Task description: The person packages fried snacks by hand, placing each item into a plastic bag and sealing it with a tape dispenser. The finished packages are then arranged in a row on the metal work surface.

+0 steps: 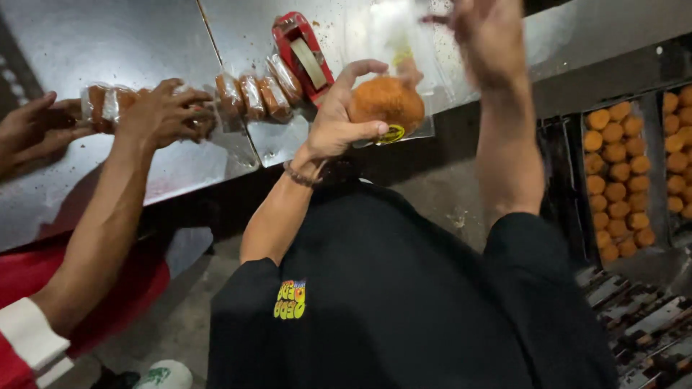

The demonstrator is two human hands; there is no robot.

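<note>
surface: steel table (130,43), crumb-flecked (seam between two sheets) | on it: row of wrapped brown buns (252,97), red tape dispenser (303,54) | right, lower: trays of round buns (618,184)

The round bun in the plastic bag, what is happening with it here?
The left hand holds a round brown bun inside a clear plastic bag. The right hand is raised at the bag's top, blurred. Beside them, another person's hands rest on a row of wrapped buns on the metal table, near a red tape dispenser. Trays of buns stand at right.
</note>
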